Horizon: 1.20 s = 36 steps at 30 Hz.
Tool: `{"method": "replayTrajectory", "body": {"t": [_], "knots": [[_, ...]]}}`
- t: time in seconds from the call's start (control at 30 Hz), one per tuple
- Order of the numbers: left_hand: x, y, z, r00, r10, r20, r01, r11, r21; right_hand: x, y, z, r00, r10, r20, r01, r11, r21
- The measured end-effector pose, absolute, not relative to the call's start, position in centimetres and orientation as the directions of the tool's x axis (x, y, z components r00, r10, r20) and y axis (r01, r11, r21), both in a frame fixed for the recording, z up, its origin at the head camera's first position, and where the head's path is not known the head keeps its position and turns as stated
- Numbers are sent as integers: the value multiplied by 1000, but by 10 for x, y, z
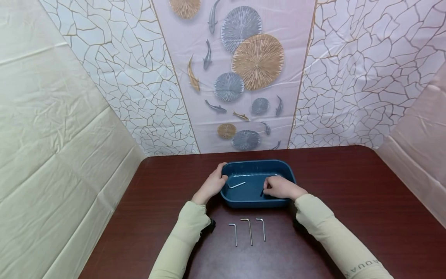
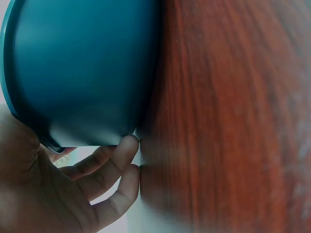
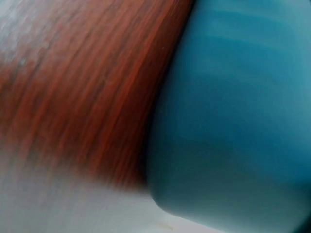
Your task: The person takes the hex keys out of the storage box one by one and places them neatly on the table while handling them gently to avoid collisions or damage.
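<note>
Right hand (image 1: 280, 187), right of centre in the head frame, fingers curled inside the blue tray (image 1: 258, 204); whether it grasps the small dark piece (image 1: 262, 192) at its fingertips cannot be told, the right-wrist view being blurred tray wall. Left hand (image 1: 211, 185), gripping the tray's left end, cut off at the left-wrist frame's lower left. Silver hex key (image 1: 237, 185), tray's left half; three hex keys (image 1: 250, 233), lower centre, on the red-brown table (image 1: 348, 186).
</note>
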<state>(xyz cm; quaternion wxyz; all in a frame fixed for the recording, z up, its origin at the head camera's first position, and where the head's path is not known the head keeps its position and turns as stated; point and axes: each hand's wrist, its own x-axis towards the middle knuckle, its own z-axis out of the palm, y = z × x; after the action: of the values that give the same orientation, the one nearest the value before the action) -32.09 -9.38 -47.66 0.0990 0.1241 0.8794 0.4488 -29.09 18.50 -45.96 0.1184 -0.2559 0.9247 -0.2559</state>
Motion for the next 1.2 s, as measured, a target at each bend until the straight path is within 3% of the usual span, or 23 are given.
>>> {"method": "replayTrajectory", "body": {"t": [0.43,1.2], "knots": [[-321,-93,-477,-949,308,-65,130,571,811,-291,185,-460,-860,-506,-69,-387,733,-559],[-326,-95,-473,-956,280,-94,91,582,808,-285,187,-457,-910,-398,120,-356,598,-718]]}}
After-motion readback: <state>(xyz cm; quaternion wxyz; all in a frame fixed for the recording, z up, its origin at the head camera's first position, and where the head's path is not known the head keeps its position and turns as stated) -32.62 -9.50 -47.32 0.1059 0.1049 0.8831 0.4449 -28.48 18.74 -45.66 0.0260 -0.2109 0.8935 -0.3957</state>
